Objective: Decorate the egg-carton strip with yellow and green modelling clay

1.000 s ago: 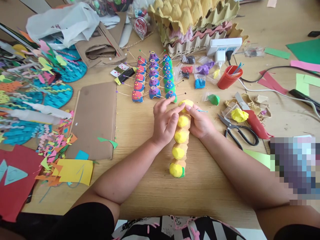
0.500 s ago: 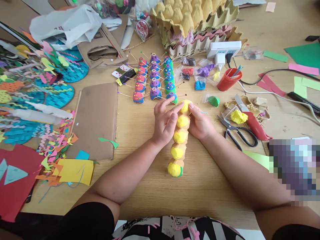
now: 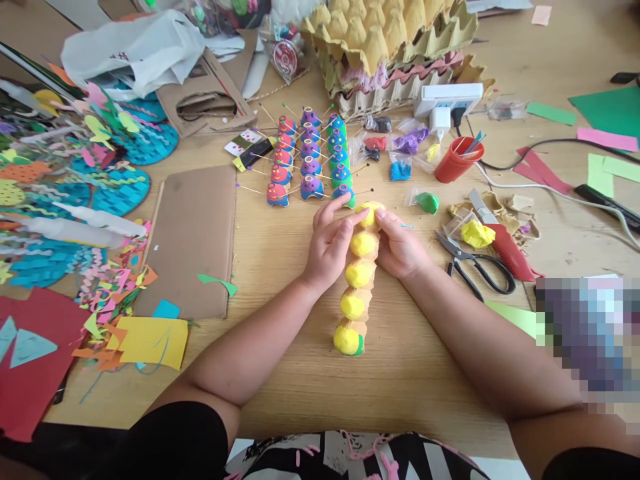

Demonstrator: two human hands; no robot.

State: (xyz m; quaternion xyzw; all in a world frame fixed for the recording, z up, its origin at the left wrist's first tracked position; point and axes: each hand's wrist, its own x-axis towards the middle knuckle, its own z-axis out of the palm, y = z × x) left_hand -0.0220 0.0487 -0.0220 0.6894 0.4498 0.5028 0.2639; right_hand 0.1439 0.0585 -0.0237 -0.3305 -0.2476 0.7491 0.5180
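An egg-carton strip stretches away from me along the table, its bumps topped with yellow clay. Green clay shows at the side of the nearest bump. My right hand grips the far end, thumb on the yellow clay and its other fingers partly hidden. My left hand rests one fingertip on that same far bump, with its thumb raised and fingers apart. Just beyond stand three decorated caterpillars: a red and blue one, a purple one and a blue and green one.
To the right lie scissors, a red utility knife, yellow clay in a bag and a red cup. Left are a cardboard sheet and paper scraps. Egg trays are stacked behind. A power strip trails cables.
Both hands keep nearly the same pose at the strip's far end. The strip's near end has shifted very slightly left.
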